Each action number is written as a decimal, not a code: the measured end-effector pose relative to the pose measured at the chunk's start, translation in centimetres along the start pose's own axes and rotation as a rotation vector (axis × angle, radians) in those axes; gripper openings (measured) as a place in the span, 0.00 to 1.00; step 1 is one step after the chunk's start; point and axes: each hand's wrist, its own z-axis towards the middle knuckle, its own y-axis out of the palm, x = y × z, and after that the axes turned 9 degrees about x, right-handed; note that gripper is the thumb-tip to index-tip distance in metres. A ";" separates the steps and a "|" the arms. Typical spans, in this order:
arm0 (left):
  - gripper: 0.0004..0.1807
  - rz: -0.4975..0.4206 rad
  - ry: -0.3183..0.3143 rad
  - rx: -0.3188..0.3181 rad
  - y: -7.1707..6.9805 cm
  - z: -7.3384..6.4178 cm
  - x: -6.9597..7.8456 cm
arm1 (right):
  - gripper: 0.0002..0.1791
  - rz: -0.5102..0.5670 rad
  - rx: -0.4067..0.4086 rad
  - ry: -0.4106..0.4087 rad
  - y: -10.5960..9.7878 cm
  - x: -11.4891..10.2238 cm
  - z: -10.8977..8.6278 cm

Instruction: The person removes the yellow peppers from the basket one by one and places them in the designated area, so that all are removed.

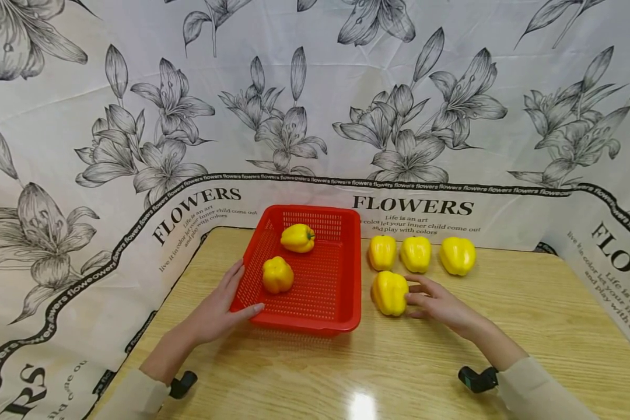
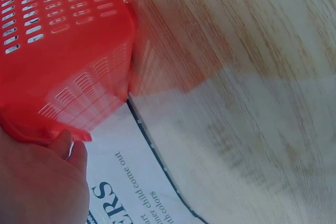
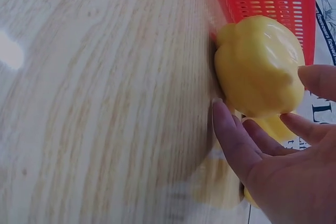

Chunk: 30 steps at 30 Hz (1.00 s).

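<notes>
A red plastic basket with slotted walls stands on the table, holding two yellow bell peppers, one at the back and one nearer the front. My left hand grips the basket's near-left corner, thumb over the front rim and fingers along the left rim. Just right of the basket lies another yellow bell pepper. At its right side is my right hand, with thumb and fingers spread and the tips at the pepper's surface. In the right wrist view this pepper sits beyond the fingertips.
Behind the right hand, three more yellow bell peppers stand in a row: left, middle and right. A flower-printed cloth hangs behind and beside the wooden table.
</notes>
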 end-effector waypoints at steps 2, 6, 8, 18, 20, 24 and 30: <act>0.60 -0.002 0.001 0.000 0.0 0.0 0.0 | 0.35 -0.020 0.001 -0.005 -0.1 -0.1 0.0; 0.60 -0.002 0.003 0.001 0.0 0.0 -0.1 | 0.35 -0.067 0.011 -0.007 -0.3 -0.3 -0.1; 0.60 -0.001 0.001 0.001 0.0 0.0 -0.1 | 0.35 -0.089 0.016 -0.008 -0.4 -0.5 -0.1; 0.60 0.004 -0.004 -0.007 0.0 -0.1 -0.1 | 0.35 -0.198 0.014 -0.051 -1.0 -2.4 -0.9; 0.60 0.003 -0.005 -0.008 0.0 -0.1 -0.1 | 0.35 -0.226 0.023 -0.055 -1.1 -3.0 -1.2; 0.60 0.006 -0.003 -0.009 0.0 -0.1 -0.1 | 0.34 -0.268 0.029 -0.079 -1.3 -4.4 -1.5; 0.60 0.008 -0.006 -0.009 0.0 0.0 -0.2 | 0.32 -0.294 0.016 -0.153 -1.2 -6.4 -1.4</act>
